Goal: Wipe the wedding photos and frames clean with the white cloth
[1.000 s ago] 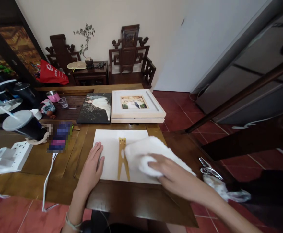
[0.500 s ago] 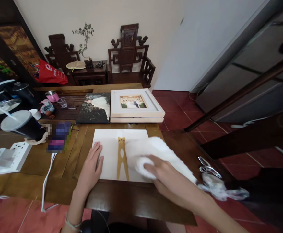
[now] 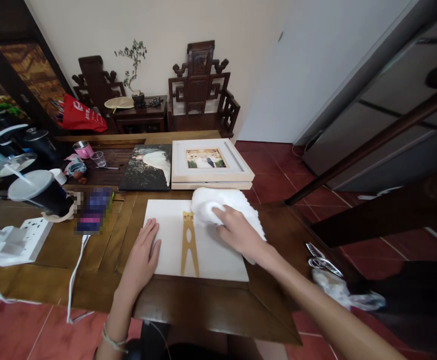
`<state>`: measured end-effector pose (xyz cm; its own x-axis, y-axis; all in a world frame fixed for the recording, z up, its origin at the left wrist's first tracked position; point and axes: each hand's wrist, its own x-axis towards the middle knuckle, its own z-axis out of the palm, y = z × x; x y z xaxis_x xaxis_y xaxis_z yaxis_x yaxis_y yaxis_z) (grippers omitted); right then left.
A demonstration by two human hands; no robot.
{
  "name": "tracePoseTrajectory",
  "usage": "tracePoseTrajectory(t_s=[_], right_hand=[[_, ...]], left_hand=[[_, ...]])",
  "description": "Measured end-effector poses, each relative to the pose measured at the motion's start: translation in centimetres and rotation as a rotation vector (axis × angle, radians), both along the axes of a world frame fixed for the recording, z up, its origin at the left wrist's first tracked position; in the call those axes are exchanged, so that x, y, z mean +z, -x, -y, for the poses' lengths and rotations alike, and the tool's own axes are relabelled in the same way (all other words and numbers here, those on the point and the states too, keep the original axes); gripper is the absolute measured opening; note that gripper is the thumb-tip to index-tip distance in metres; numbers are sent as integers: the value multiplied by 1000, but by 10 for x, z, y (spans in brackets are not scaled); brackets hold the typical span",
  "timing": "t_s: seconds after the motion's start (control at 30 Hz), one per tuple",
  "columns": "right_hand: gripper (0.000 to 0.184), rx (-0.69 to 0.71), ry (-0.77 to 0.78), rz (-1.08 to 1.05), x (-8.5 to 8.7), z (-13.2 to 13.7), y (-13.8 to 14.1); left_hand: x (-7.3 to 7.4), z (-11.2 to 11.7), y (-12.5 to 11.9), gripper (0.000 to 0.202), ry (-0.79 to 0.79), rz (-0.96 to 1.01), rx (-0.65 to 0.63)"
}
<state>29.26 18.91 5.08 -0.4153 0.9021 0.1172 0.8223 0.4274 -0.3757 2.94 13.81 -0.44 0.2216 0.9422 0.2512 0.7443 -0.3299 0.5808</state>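
Observation:
A white board (image 3: pixel 173 250) with a gold easel stand (image 3: pixel 188 245) on it lies on the wooden table (image 3: pixel 101 255) in front of me. My left hand (image 3: pixel 143 257) rests flat on the board's left edge, fingers stretched out. My right hand (image 3: pixel 237 232) presses a white cloth (image 3: pixel 218 202) onto the board's far right part, fingers curled into the cloth.
Behind the board lie a white framed photo (image 3: pixel 210 165) and a dark photo print (image 3: pixel 146 167). A power strip (image 3: pixel 15 240) with cables, a lidded cup (image 3: pixel 34 190) and small cups sit at the left. Scissors (image 3: pixel 321 260) and crumpled plastic (image 3: pixel 346 295) lie at the right edge.
My right hand has slid the cloth from the board's near right corner up to its far right part. My left hand has stayed in place.

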Motion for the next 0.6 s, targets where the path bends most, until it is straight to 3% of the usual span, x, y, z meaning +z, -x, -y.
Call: tracePoseTrajectory(t_s=[0.1,0.2,0.3,0.4,0.5,0.6], right_hand=[[36,-2,-20,5,-9,9,18],[39,98,-27,24,-9,53,20],[44,226,-11,-16,6,106,8],[46,322,124,-50,29,134,-8],[46,318,258,-50,40,122,-16],[43,226,234,-84,30,79,-12]], left_hand=[[0,0,0,44,-7,-2,0],[0,0,-1,44,-17,4,-4],[-1,0,-1,44,-15,-1,0],[-1,0,-1,44,-14,-5,1],[-1,0,-1,44,-22,-1,-2],[0,0,-1,44,-21,-3,-3]])
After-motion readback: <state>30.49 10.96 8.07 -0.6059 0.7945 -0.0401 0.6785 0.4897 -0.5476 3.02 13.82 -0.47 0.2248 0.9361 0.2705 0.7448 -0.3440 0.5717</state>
